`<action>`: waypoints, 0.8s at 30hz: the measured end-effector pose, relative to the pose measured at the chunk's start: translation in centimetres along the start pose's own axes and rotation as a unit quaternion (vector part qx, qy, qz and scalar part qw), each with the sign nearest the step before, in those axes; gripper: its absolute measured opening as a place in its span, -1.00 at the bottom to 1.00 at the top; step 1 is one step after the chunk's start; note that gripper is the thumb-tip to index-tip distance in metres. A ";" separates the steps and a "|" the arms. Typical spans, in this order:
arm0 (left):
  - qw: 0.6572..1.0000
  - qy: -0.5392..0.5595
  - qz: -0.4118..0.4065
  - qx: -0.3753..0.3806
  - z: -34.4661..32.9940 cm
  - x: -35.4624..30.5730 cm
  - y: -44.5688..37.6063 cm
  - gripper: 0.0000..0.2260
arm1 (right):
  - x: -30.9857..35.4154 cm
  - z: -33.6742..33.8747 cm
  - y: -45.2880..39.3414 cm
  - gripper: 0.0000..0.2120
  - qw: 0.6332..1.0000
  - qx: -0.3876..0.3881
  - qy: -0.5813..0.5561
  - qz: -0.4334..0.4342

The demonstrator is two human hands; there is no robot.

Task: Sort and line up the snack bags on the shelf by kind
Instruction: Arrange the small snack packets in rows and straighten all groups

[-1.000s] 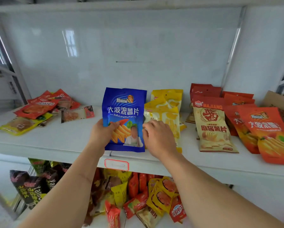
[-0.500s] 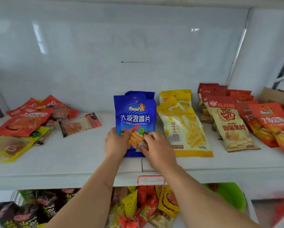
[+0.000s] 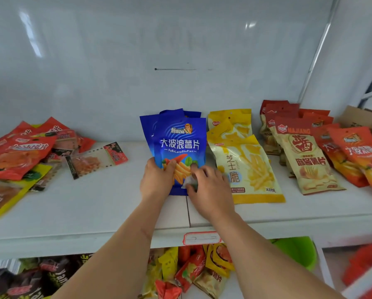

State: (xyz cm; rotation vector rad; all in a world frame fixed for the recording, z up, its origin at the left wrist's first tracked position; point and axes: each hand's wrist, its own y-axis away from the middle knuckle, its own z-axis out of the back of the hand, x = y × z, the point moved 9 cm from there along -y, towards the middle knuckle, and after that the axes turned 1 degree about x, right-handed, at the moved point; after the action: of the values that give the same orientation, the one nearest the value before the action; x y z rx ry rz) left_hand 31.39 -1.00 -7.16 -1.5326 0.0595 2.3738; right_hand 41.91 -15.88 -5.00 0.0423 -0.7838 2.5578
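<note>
Head view: the blue chip bag stands near upright at the middle of the white shelf, on top of other blue bags whose tops peek out behind it. Its lower part sits between both hands. The left hand grips the lower left edge, thumb on the front and fingers hidden behind. The right hand covers the lower right corner, fingers curled and pressed onto the front. Just beside it on the right lie the yellow bags, then the beige bags and the orange bags. Well apart on the left lies a loose pile of red and yellow packets. More snack bags fill the lower shelf.
</note>
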 end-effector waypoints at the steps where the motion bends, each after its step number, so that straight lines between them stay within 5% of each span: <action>1: 1.000 0.008 0.000 -0.002 0.1 0.0 0.2 -0.62 | 0.1 0.6 0.2 -0.54 1.000 -0.024 0.006 0.001; 4: 1.000 0.016 -0.009 -0.011 0.8 -0.4 1.0 -0.57 | 0.3 1.2 0.3 -0.64 0.996 -0.082 0.009 0.013; 10: 1.000 0.001 -0.008 -0.008 2.5 -0.3 2.8 -0.36 | 1.1 -0.7 -0.7 -0.69 0.997 -0.032 0.053 0.044; 16: 0.998 -0.038 -0.020 -0.035 6.1 1.0 3.7 -0.46 | 3.2 -0.7 -0.6 -0.74 0.993 -0.016 0.084 0.083; 21: 0.991 -0.117 -0.046 -0.041 9.8 1.9 3.2 -0.60 | 8.1 2.7 1.2 -0.80 0.982 -0.126 0.024 0.137; 24: 0.983 -0.158 -0.075 -0.046 12.4 2.2 2.6 -0.64 | 11.8 2.6 0.4 -0.81 0.980 -0.124 0.026 0.151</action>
State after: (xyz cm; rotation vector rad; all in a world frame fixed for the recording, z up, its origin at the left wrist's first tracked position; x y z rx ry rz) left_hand 18.86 -0.47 -4.22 -1.1321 -0.2315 2.4935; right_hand 30.94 -12.57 -1.18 -0.2403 -1.1594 2.7017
